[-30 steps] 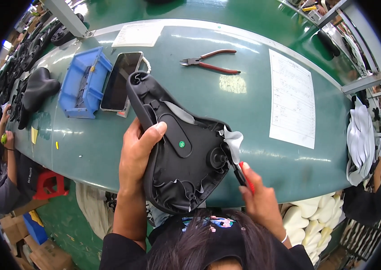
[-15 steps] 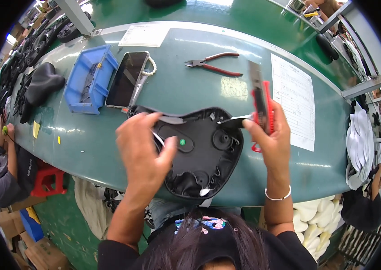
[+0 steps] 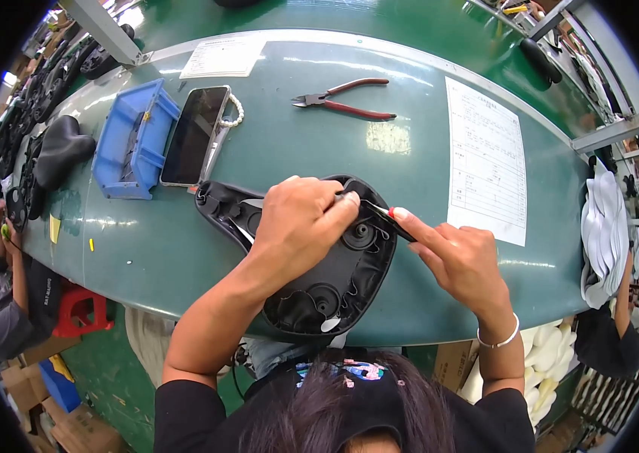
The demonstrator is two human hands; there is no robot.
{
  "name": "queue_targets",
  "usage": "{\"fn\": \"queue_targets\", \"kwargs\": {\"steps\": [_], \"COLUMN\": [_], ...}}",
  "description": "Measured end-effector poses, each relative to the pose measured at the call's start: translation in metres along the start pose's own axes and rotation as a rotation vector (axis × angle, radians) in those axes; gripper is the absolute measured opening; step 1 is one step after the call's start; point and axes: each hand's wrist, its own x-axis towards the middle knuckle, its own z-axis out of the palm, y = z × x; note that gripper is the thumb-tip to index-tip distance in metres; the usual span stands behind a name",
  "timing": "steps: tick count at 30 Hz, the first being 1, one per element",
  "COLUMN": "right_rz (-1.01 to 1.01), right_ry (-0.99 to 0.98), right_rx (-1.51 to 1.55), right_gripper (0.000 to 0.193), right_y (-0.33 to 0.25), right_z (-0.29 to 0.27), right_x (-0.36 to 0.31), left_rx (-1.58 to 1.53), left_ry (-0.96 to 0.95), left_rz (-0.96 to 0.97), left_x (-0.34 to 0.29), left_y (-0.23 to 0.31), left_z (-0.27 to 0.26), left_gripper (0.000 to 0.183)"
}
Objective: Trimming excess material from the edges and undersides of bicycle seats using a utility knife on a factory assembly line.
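Observation:
An upside-down black bicycle saddle point(image 3: 301, 273) lies at the bench's near edge, its black cover folded in over the rim with loose threads and creases along it. My left hand point(image 3: 297, 220) is closed across its upper part, thumb and fingers pinching the cover's edge near the far rim. My right hand point(image 3: 459, 260) grips a slim red-and-dark tool point(image 3: 393, 217), mostly hidden by the fingers. Its thin, pale metal tip points at the cover, close to my left fingertips. A small white tag point(image 3: 330, 324) hangs at the saddle's near rim.
Beyond the saddle lie red-handled cutting pliers point(image 3: 342, 100), a phone point(image 3: 195, 136) with a beaded strap and a blue bin point(image 3: 135, 143). A printed sheet point(image 3: 487, 158) is at right. Another saddle point(image 3: 64, 151) sits at left, near a co-worker's hands point(image 3: 9, 234).
My left hand has moved right and pinched the cover at the far rim. My right hand has lowered and turned the red tool from upright, bringing its tip to the cover.

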Motion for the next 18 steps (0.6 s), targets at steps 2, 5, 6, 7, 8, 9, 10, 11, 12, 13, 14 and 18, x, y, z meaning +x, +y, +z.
{"fn": "queue_targets", "kwargs": {"steps": [2,5,6,7,8,9,10,11,12,13,14,18], "right_rz": [0.054,0.183,0.249,0.283,0.274,0.324,0.369,0.324,0.322,0.295,0.268,0.383], "right_ry": [-0.018,-0.044,-0.05,-0.069,-0.069,-0.031,0.009,0.053,0.054,0.05,0.046,-0.023], "right_rx": [-0.044,-0.07,-0.032,0.021,0.032,0.058,0.088,0.047,0.036,0.002,-0.033,-0.109], "right_gripper": [0.06,0.062,0.062,0.058,0.058,0.056,0.054,0.05,0.05,0.049,0.049,0.044], "right_y": [-0.01,-0.031,-0.04,-0.052,-0.056,-0.058,-0.058,-0.049,-0.041,-0.035,-0.03,-0.044], "right_z": [0.002,0.005,0.007,0.003,0.006,0.006,0.005,0.009,0.008,0.006,0.004,0.008], "right_x": [-0.01,-0.038,-0.047,-0.049,-0.046,-0.043,-0.04,-0.037,-0.029,-0.023,-0.015,0.003], "left_rx": [-0.417,-1.024,-1.294,-1.591,-1.87,-1.885,-1.664,-1.437,-0.57,-0.204,0.164,0.3], "left_ry": [0.06,0.509,0.697,0.567,0.419,0.415,0.31,0.212,0.21,0.236,0.257,0.375], "left_rz": [-0.321,-0.333,-0.283,-0.126,0.045,0.048,0.019,-0.008,-0.037,0.117,0.264,0.46], "left_x": [0.002,0.008,0.008,0.0,-0.009,-0.008,-0.007,-0.007,-0.004,0.001,0.009,0.043], "left_y": [0.002,-0.006,-0.004,-0.015,-0.026,-0.025,-0.023,-0.019,-0.005,0.003,0.005,-0.028], "left_z": [-0.006,-0.014,-0.014,-0.023,-0.033,-0.031,-0.028,-0.025,-0.026,-0.026,-0.026,-0.012], "left_gripper": [0.034,0.028,0.03,0.03,0.029,0.029,0.027,0.025,0.016,0.015,0.014,0.022]}}
